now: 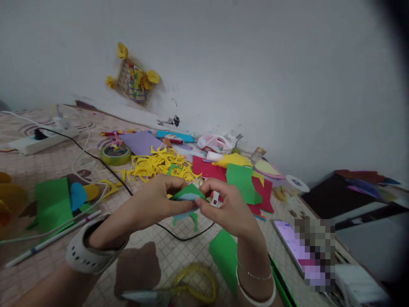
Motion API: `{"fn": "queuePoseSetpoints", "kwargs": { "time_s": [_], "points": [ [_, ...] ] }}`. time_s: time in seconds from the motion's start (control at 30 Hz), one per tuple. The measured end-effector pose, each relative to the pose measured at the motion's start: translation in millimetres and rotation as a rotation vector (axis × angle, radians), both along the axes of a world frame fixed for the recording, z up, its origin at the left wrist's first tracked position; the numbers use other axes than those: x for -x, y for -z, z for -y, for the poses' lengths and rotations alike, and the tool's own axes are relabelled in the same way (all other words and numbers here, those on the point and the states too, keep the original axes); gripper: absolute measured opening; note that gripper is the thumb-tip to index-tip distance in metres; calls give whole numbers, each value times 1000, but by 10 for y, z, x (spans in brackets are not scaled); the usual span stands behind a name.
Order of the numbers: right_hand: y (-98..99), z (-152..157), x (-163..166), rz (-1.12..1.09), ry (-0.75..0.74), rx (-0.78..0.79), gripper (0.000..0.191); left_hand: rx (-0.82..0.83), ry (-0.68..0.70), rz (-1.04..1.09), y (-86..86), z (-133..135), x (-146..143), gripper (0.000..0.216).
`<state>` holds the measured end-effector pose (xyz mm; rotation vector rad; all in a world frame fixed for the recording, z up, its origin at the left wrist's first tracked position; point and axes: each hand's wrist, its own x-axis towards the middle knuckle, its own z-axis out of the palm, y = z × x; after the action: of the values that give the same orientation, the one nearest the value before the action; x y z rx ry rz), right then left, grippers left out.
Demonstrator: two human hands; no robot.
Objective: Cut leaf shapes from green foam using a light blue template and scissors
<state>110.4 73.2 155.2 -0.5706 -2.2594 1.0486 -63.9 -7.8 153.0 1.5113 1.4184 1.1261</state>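
A small piece of green paper, with a light blue part on it, is pinched between both hands above the middle of the table. My left hand has its fingers closed on the paper's left side. Thumb and forefinger of my right hand grip its right end. Just below the paper lie a light blue scrap and a curved green offcut. A small white object with a dark square shows by the right fingers. Yellow-handled scissors lie near the front edge, blades pointing left.
Yellow paper offcuts are heaped behind the hands, near a tape roll. Green sheets lie left and right. A phone is at the right, a power strip at the far left. A black cable crosses the table.
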Motion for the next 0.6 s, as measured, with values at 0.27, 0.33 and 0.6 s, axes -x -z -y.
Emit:
{"fn": "queuePoseSetpoints", "kwargs": {
  "time_s": [0.27,0.33,0.6],
  "points": [
    [8,12,-41,-25,52,-95,14,-8,-37,-1,18,-3,-61,27],
    [44,72,-101,-114,132,-85,9,-22,-89,31,6,20,-43,24],
    [751,656,-525,865,-239,-149,41,-133,-242,409,-74,147,49,14]
  ]
}}
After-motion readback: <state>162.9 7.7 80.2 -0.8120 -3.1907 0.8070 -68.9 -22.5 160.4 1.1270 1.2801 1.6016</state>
